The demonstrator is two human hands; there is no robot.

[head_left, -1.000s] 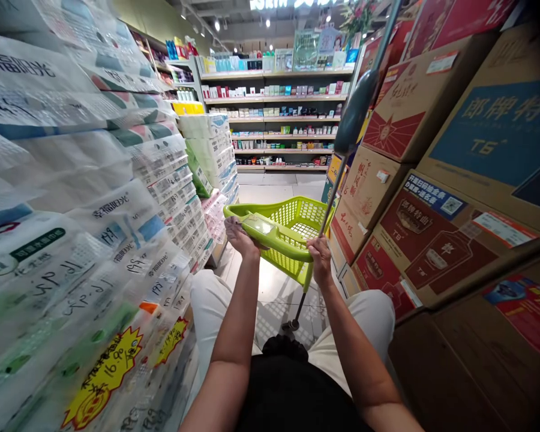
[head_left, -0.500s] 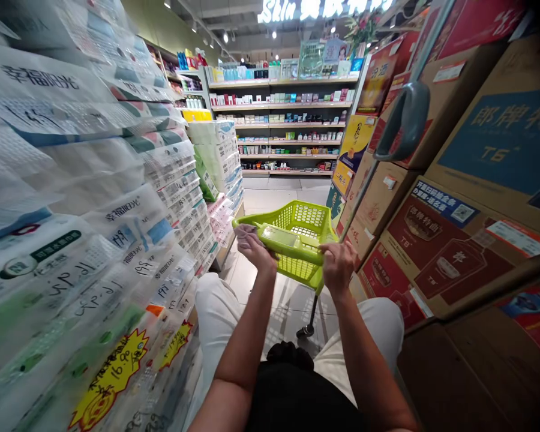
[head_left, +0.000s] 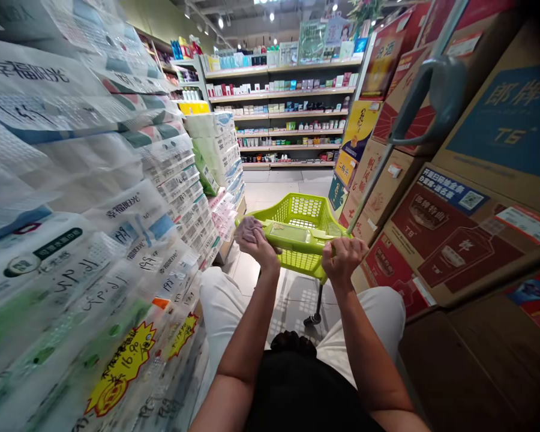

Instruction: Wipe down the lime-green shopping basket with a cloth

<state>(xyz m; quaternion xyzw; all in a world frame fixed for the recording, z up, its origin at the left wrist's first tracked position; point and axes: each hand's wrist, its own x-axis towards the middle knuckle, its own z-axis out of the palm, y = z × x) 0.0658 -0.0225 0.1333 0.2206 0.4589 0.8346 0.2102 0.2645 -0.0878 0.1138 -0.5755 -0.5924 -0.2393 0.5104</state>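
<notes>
A lime-green shopping cart (head_left: pixel 308 206) with a perforated basket stands right in front of my knees. My left hand (head_left: pixel 263 249) is closed on a greyish-mauve cloth (head_left: pixel 248 228), pressed against the left end of the cart's handle bar (head_left: pixel 290 236). Around the right end of that bar, the fingers of my right hand (head_left: pixel 342 259) are wrapped. A thin grey pole with a looped blue-grey plastic grip (head_left: pixel 454 90) slants up to the right from beside the right hand; whether it is fixed to the cart I cannot tell.
Plastic-wrapped tissue packs (head_left: pixel 130 210) are stacked high on the left, close to my arm. Cardboard drink cartons (head_left: pixel 459 234) line the right side. Ahead, tiled floor (head_left: pixel 270 191) leads to shelves of small boxed goods (head_left: pixel 279 90). A black caster (head_left: pixel 312 319) shows below the cart.
The view has tipped slightly downward. My right hand has shifted a little to the right along the handle, while my left hand stays with the cloth at the left end.
</notes>
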